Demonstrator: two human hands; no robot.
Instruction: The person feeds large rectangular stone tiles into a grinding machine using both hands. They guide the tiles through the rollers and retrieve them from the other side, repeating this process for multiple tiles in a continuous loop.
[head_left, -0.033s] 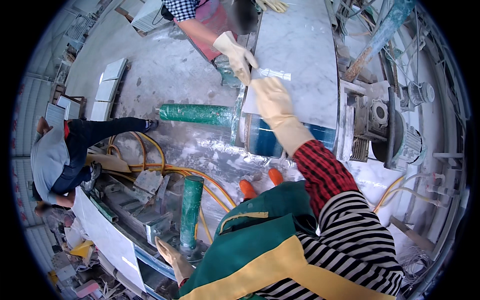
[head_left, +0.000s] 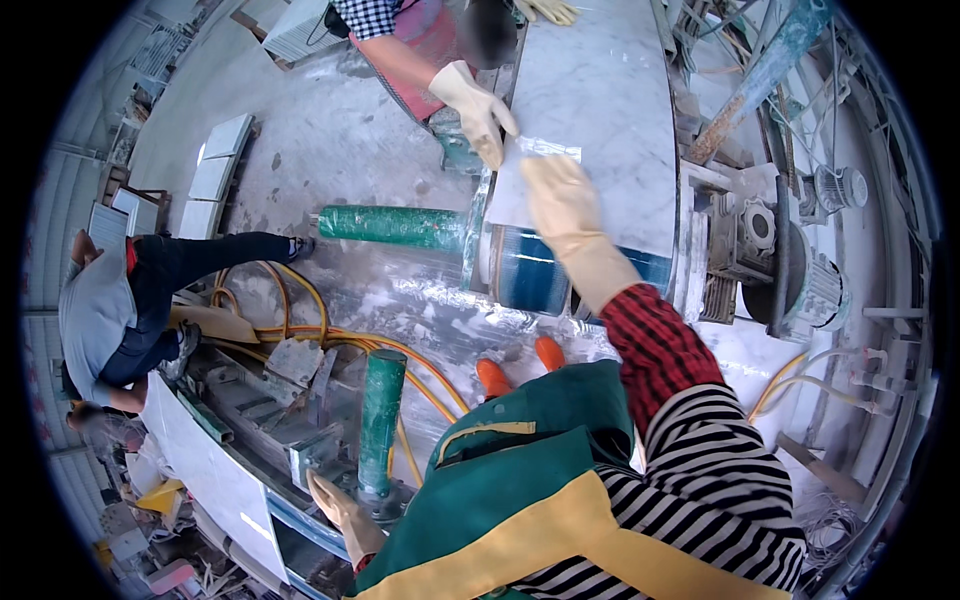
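A white marble slab (head_left: 610, 110) with grey veins lies on a conveyor with a blue roller (head_left: 535, 275). My right hand (head_left: 562, 200), in a cream rubber glove, is stretched flat over the slab's near end, its fingers lying together. Just beyond its fingertips is a shiny clear strip (head_left: 550, 150) on the slab. At the slab's left edge, a co-worker's gloved hand (head_left: 475, 110) reaches in close to the strip. Low on the left, my left hand (head_left: 340, 512), gloved too, has its fingers extended beside a green upright post (head_left: 382, 425); it holds nothing that I can see.
Another pale slab (head_left: 215, 475) stretches along the lower left, where a second person (head_left: 110, 310) bends over its far end. Yellow hoses (head_left: 350, 340) cross the wet floor. A green horizontal roller (head_left: 395, 227) juts left from the conveyor. Motors (head_left: 825, 290) stand at right.
My right hand has slid a little to the right and toward me, uncovering more of the clear strip. The left hand stays nearly where it was.
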